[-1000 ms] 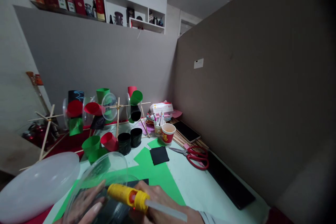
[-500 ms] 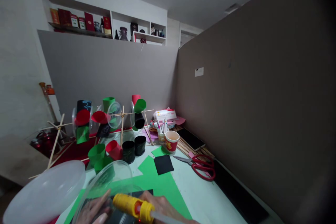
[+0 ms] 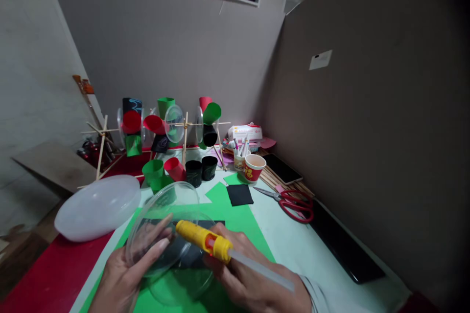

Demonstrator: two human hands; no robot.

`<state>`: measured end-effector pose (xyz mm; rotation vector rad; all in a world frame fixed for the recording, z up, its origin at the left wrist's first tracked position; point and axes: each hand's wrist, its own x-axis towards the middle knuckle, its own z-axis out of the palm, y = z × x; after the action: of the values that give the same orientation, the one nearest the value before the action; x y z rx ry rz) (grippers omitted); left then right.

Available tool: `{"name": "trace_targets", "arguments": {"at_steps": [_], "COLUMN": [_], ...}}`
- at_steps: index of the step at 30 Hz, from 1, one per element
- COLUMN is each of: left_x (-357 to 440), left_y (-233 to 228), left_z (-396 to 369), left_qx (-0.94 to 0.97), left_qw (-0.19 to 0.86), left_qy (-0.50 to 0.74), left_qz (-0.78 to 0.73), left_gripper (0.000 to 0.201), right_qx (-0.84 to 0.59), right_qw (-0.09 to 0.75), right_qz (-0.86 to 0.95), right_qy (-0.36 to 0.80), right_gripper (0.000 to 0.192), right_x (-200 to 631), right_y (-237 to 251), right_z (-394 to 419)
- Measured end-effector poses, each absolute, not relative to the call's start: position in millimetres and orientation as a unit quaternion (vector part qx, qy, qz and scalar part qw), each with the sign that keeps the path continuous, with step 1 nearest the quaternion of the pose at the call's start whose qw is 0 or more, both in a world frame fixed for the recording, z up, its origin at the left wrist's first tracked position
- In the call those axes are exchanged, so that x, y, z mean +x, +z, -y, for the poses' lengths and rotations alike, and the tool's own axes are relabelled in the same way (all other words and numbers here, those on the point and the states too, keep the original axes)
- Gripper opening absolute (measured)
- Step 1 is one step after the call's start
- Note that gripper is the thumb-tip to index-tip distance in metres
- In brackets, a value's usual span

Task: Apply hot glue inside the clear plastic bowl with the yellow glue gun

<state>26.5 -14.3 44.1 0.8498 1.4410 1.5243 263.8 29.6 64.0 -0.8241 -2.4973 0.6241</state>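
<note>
A person's right hand (image 3: pixel 253 279) is gripping a yellow glue gun (image 3: pixel 203 240), its long axis slanting up-left, nozzle touching a clear plastic lid (image 3: pixel 165 230). The left hand (image 3: pixel 125 274) is cradling that lid, tilted, directly left of the nozzle, above green paper (image 3: pixel 220 195).

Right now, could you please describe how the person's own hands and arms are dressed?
Both hands are bare: no gloves, rings or watch show. The left hand enters from the bottom edge with no sleeve in view and longish, unpainted-looking fingernails. The right hand ends at the wrist in a pale, light grey sleeve cuff; a dark red patch at the frame's corner cannot be identified.
</note>
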Motion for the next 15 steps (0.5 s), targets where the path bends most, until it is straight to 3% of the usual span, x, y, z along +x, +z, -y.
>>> {"name": "trace_targets", "arguments": {"at_steps": [5, 15], "left_x": [29.9, 33.0], "left_y": [52.0, 50.3], "left_z": [15.7, 16.8], "left_qx": [0.306, 0.266], "left_qw": [0.435, 0.444], "left_qy": [0.597, 0.603], "left_qz": [-0.601, -0.607], "left_gripper": [0.063, 0.068], "right_qx": [-0.276, -0.310], "right_qw": [0.239, 0.193], "right_qz": [0.902, 0.882], "right_qy": [0.231, 0.298], "right_gripper": [0.013, 0.010], "right_x": [262.4, 264.8], "right_y": [60.0, 66.1], "right_z": [-31.4, -29.5]}}
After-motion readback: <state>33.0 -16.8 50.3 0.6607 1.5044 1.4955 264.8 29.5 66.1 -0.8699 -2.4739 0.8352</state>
